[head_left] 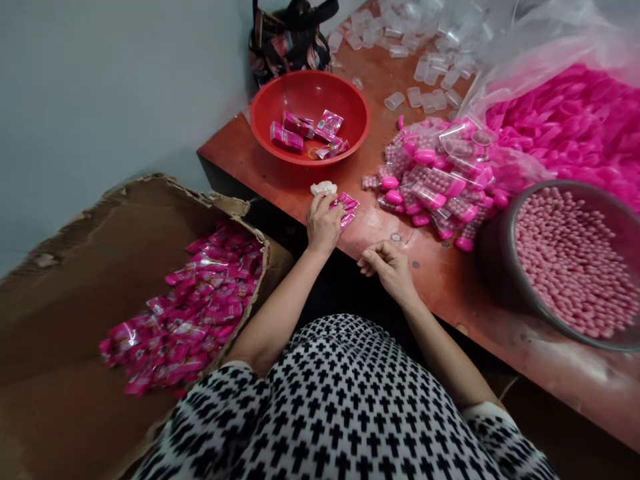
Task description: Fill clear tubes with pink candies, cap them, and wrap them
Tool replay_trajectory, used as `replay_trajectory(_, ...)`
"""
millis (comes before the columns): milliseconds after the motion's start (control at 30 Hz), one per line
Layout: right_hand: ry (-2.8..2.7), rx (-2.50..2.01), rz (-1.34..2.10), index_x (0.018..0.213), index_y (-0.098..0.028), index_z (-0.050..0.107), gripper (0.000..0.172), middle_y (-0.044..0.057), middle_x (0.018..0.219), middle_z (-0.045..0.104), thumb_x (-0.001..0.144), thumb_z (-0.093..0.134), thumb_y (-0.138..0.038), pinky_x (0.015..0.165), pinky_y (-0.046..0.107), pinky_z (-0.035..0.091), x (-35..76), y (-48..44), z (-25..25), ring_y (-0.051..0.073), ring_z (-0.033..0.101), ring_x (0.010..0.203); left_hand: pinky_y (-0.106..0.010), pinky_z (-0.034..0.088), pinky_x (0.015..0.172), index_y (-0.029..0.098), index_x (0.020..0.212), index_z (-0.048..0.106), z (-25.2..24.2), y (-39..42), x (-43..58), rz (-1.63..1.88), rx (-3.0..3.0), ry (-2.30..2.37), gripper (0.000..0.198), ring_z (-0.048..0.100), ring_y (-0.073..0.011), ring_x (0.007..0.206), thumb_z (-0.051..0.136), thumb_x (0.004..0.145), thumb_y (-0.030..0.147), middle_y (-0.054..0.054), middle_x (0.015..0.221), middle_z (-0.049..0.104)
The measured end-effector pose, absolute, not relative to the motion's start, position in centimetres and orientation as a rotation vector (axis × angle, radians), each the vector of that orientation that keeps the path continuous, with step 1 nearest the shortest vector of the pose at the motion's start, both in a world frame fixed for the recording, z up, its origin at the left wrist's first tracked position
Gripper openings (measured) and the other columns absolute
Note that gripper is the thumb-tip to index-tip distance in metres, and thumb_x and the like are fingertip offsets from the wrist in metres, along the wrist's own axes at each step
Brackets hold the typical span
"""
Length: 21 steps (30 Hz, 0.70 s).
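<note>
My left hand (324, 225) reaches over the table's near edge, its fingers bent and a little apart. The fingertips are beside a crumpled white wad (324, 188) and at a small stack of flat pink printed packets (349, 208), partly covered by the hand. To the right, my right hand (391, 268) hovers at the table edge with thumb and fingers pinched together; whatever may be between them is too small to make out. Behind the right hand lies a heap of clear tubes with pink caps (430, 177), filled with pink beads.
A red bowl (310, 162) holds several pink packets. A dark bucket (505, 260) of pink beads stands on the orange table (550, 380). Farther back are clear cups (430, 70), pink caps (565, 127) and a bag (290, 50). Pink packets fill part of a cardboard box (75, 287).
</note>
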State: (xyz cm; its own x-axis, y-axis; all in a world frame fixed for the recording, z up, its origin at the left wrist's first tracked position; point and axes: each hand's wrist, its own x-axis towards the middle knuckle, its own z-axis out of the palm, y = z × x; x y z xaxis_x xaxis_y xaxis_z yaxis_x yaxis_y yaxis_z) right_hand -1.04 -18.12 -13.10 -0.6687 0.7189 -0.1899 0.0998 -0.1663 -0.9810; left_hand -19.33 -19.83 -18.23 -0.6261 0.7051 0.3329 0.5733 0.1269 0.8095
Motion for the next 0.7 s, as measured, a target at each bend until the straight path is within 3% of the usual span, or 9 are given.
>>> replay_trajectory(100,-1.596,-0.922,1.769,0.083,-0.019,0.058,0.026,-0.001,0.074,0.066,0.075,0.068,-0.042,0.056,0.019,0.049,-2.6,-16.5,-13.6,0.009,0.061,0.063,-0.045,0.029,0.111,0.020,0.092,0.072,-18.0,-20.8,-18.3,1.589,1.293,2.246,0.017,0.042,-0.0259,0.127,0.059,0.083,0.025,-0.009,0.122,0.060)
replay_trajectory(200,-1.449,-0.897,1.744,0.101,-0.022,0.055,0.041,0.000,0.092,0.066,0.068,0.073,-0.041,0.063,0.020,0.051,-4.8,-15.2,-14.1,0.011,0.063,0.079,-0.045,0.030,0.110,0.024,0.096,0.071,-17.1,-21.8,-16.8,1.645,1.267,2.152,0.017,0.045,-0.0246,0.125,0.062,0.082,0.028,-0.008,0.123,0.061)
replay_trajectory(300,-1.379,-0.885,1.833,0.102,-0.022,0.052,0.046,-0.004,0.077,0.063,0.066,0.073,-0.041,0.055,0.020,0.048,-6.3,-14.5,-14.2,0.009,0.059,0.064,-0.042,0.034,0.109,0.025,0.098,0.071,-15.8,-22.9,-15.4,1.717,1.102,2.016,0.021,0.050,-0.0234,0.121,0.068,0.078,0.029,-0.007,0.120,0.063)
replay_trajectory(400,-1.433,-0.855,1.864,0.098,-0.021,0.053,0.042,-0.008,0.063,0.057,0.065,0.074,-0.037,0.054,0.020,0.046,-6.5,-14.2,-14.0,0.008,0.054,0.053,-0.034,0.045,0.098,0.024,0.104,0.069,-14.7,-24.0,-14.9,1.807,0.715,1.841,0.037,0.059,-0.0211,0.109,0.075,0.070,0.033,-0.006,0.113,0.066)
replay_trajectory(467,-1.520,-0.809,1.902,0.098,-0.021,0.053,0.044,-0.008,0.064,0.058,0.063,0.075,-0.035,0.056,0.021,0.047,-6.2,-14.1,-13.8,0.008,0.055,0.055,-0.030,0.053,0.083,0.018,0.096,0.071,-14.2,-24.5,-14.9,1.778,0.475,1.659,0.038,0.066,-0.0191,0.089,0.078,0.064,0.038,-0.006,0.096,0.070)
replay_trajectory(567,-1.653,-0.791,1.896,0.098,-0.020,0.053,0.047,-0.007,0.070,0.061,0.060,0.077,-0.033,0.059,0.022,0.048,-5.8,-13.9,-13.6,0.010,0.058,0.061,-0.026,0.056,0.063,0.011,0.074,0.071,-13.8,-25.2,-15.3,1.661,0.313,1.429,0.038,0.064,-0.0145,0.064,0.082,0.055,0.041,-0.004,0.071,0.068)
replay_trajectory(700,-1.939,-0.884,1.647,0.098,-0.018,0.055,0.040,-0.004,0.072,0.062,0.068,0.073,-0.037,0.058,0.023,0.046,-6.5,-13.4,-13.9,0.012,0.058,0.063,-0.023,0.057,0.057,0.010,0.069,0.071,-13.7,-26.5,-15.7,1.683,0.206,1.466,0.033,0.063,-0.0114,0.058,0.084,0.051,0.034,-0.004,0.067,0.068)
